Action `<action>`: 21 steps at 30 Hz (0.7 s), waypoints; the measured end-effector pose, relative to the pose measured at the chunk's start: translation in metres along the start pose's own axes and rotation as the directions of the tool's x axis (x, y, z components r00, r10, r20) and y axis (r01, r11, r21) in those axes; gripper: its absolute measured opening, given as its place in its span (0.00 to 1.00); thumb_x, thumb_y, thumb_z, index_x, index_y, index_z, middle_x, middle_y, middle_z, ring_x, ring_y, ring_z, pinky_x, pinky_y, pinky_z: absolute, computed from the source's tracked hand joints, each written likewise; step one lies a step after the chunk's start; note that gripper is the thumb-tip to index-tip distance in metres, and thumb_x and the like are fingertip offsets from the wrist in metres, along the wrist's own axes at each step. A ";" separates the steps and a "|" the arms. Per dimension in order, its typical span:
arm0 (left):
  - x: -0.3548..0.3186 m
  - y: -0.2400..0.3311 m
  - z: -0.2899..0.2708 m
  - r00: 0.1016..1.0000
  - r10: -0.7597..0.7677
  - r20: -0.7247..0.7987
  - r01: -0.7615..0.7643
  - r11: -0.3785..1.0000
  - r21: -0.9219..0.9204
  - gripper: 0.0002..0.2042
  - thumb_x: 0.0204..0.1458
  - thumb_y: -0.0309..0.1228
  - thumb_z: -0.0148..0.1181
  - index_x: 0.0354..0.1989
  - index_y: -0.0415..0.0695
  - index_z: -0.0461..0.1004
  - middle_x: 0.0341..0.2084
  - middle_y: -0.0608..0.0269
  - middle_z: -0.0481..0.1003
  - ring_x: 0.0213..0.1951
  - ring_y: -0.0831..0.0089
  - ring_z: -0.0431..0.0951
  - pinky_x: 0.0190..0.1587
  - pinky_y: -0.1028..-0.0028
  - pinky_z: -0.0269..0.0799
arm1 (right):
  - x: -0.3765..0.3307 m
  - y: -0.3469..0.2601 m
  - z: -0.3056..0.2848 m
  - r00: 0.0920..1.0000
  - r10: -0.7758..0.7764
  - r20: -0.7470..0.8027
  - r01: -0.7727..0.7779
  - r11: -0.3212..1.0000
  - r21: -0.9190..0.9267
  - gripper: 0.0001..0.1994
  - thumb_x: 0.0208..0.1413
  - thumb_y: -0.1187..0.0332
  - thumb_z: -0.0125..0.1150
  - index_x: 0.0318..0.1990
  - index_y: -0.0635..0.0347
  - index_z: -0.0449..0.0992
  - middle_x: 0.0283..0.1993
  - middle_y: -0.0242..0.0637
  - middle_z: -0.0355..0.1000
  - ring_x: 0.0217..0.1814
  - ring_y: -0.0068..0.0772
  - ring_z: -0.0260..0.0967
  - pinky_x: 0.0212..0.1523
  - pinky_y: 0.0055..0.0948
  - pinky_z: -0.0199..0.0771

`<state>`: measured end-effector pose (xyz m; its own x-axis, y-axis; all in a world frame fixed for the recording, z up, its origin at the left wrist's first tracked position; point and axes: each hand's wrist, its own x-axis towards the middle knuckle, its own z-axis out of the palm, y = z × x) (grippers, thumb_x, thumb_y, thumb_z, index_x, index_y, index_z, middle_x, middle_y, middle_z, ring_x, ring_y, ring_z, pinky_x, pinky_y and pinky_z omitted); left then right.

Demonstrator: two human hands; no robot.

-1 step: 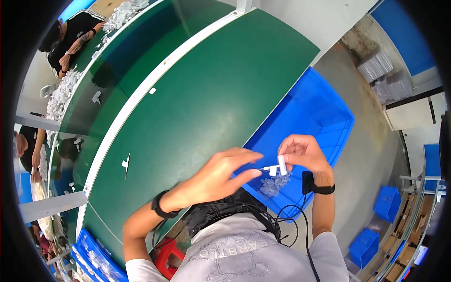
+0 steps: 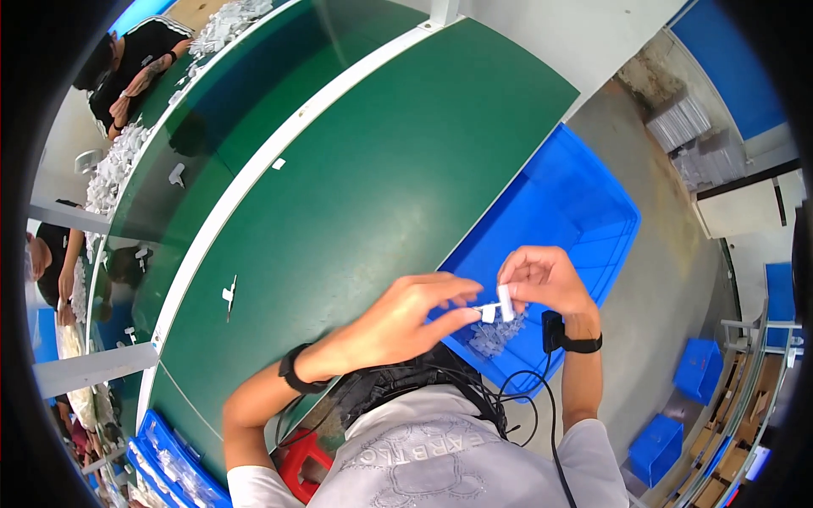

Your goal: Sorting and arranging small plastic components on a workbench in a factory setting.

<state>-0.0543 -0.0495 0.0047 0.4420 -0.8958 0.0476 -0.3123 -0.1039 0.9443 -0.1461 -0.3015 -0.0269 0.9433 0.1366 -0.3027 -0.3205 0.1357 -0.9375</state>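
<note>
My right hand [image 2: 542, 275] is closed in a pinch on a small white plastic T-shaped part [image 2: 506, 303], held over the near end of a blue bin [image 2: 584, 182]. A thin stem and a small white block [image 2: 489, 314] extend from the part toward my left hand. My left hand [image 2: 428, 313] has its thumb and fingers apart, the thumb tip at the stem's end; whether it touches is too small to tell. Below the hands, a heap of small translucent pieces [image 2: 495, 339] lies in the bin.
A similar white part with a thin rod [image 2: 229, 295] lies on the green table [image 2: 364, 186], and a white scrap [image 2: 279, 163] sits near its white rail [image 2: 212, 220]. Across the rail, co-workers [image 2: 140, 72] sit by heaps of white parts [image 2: 118, 165]. A black cable [image 2: 555, 423] hangs by my right arm.
My left hand has shifted slightly right, its thumb closer to the small white block. My right hand still holds the white part, almost in place.
</note>
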 end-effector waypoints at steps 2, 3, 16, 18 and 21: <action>0.002 -0.001 0.003 0.997 -0.075 0.011 0.075 0.994 -0.074 0.13 0.57 0.28 0.61 0.48 0.35 0.76 0.35 0.52 0.80 0.36 0.65 0.81 0.38 0.70 0.77 | 0.006 -0.004 0.016 0.997 -0.021 0.080 0.019 0.999 0.026 0.06 0.55 0.77 0.64 0.39 0.69 0.76 0.31 0.37 0.77 0.26 0.23 0.73 0.27 0.20 0.72; 0.002 -0.001 0.002 0.984 -0.146 0.100 0.159 0.978 -0.137 0.11 0.58 0.27 0.60 0.46 0.36 0.77 0.32 0.56 0.80 0.32 0.70 0.80 0.35 0.73 0.76 | 0.007 -0.009 0.021 0.994 -0.026 0.108 0.023 0.999 0.026 0.06 0.55 0.77 0.64 0.39 0.69 0.76 0.31 0.37 0.77 0.26 0.23 0.73 0.27 0.20 0.72; 0.002 -0.080 -0.250 0.503 -0.380 -0.777 0.223 0.925 -0.307 0.17 0.58 0.38 0.62 0.50 0.38 0.77 0.41 0.59 0.82 0.33 0.74 0.83 0.36 0.80 0.76 | -0.029 0.065 -0.028 0.866 0.027 -0.500 0.059 0.986 0.154 0.09 0.61 0.67 0.58 0.41 0.66 0.76 0.34 0.36 0.75 0.27 0.20 0.69 0.26 0.20 0.68; -0.006 -0.125 -0.287 0.401 -0.429 -0.810 0.271 0.899 -0.343 0.19 0.59 0.35 0.60 0.54 0.36 0.73 0.47 0.54 0.79 0.41 0.67 0.83 0.39 0.75 0.78 | -0.028 0.084 -0.030 0.864 0.049 -0.501 0.051 0.981 0.185 0.10 0.61 0.67 0.59 0.42 0.66 0.76 0.35 0.35 0.75 0.27 0.20 0.69 0.26 0.20 0.68; -0.026 -0.163 -0.311 0.432 -0.387 -0.815 0.372 0.899 -0.229 0.22 0.57 0.37 0.61 0.55 0.34 0.72 0.48 0.53 0.77 0.46 0.63 0.80 0.47 0.65 0.77 | -0.028 0.095 -0.026 0.850 0.102 -0.517 -0.033 0.989 0.141 0.10 0.60 0.65 0.61 0.41 0.63 0.78 0.34 0.33 0.76 0.29 0.20 0.70 0.26 0.19 0.67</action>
<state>0.2470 0.1249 -0.0486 0.9968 0.0051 -0.0792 0.0765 -0.3275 0.9418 -0.2006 -0.3180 -0.1121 0.8138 -0.3771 -0.4421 -0.3608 0.2685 -0.8932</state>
